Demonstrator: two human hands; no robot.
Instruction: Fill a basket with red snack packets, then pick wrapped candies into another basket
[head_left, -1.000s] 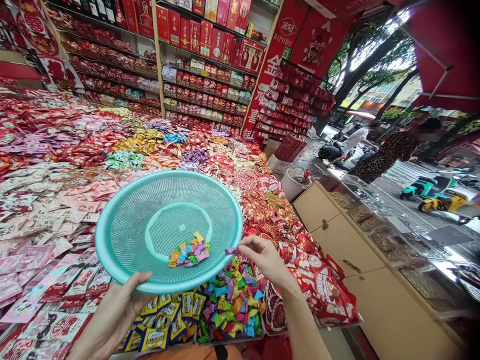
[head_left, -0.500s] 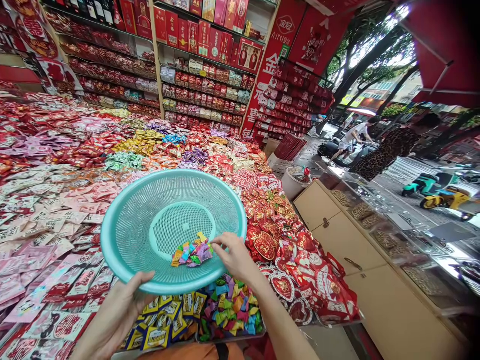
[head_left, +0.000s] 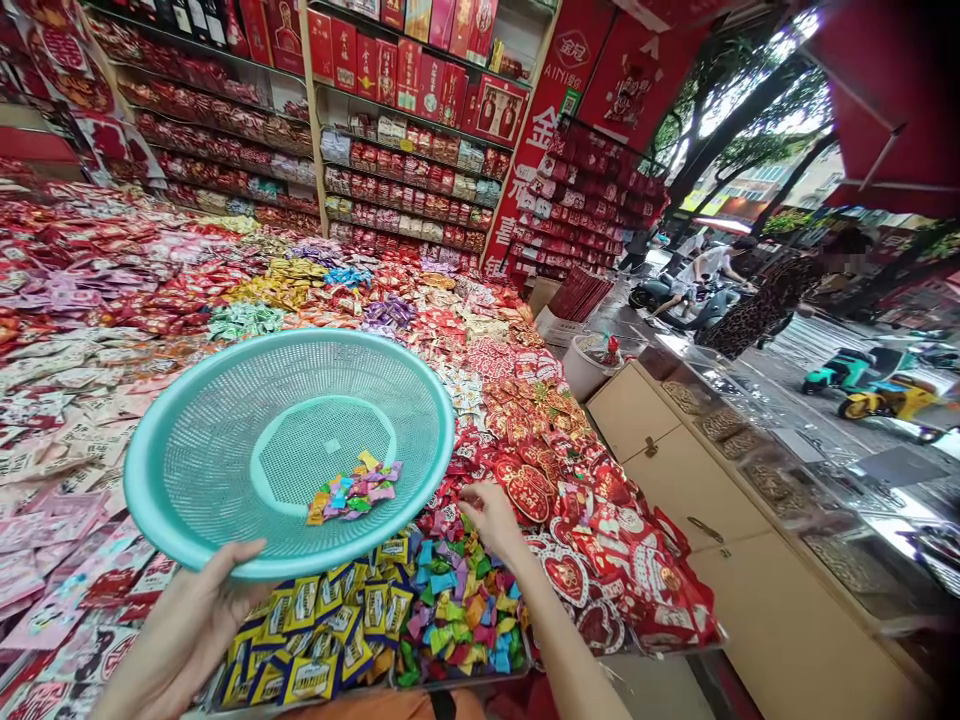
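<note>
A turquoise plastic colander (head_left: 187,410) is tilted over the candy, its near rim raised. My left hand (head_left: 217,595) grips that rim at the lower left, thumb on top and fingers underneath, partly hidden. Inside the colander lies a small heap of colourful wrapped candies (head_left: 352,493). Just outside its right rim is my right hand (head_left: 491,515), fingers loosely bent and apart, with nothing visible in them. Below this hand are more colourful twist-wrapped candies (head_left: 469,605) in a tray. Blue-and-yellow wrapped candies (head_left: 315,630) fill the neighbouring tray, under the colander's near edge.
Red heart-shaped packets (head_left: 529,490) lie to the right, pink and white packets (head_left: 67,440) to the left. Shelves of red boxes (head_left: 409,75) stand behind. A wooden cabinet (head_left: 697,510) and a white bucket (head_left: 589,365) are at the right. A person (head_left: 765,300) stands beyond.
The colander has moved left with my left hand, carrying the candies in it. My right hand has left the colander's inside and is now over the colourful candies beside it.
</note>
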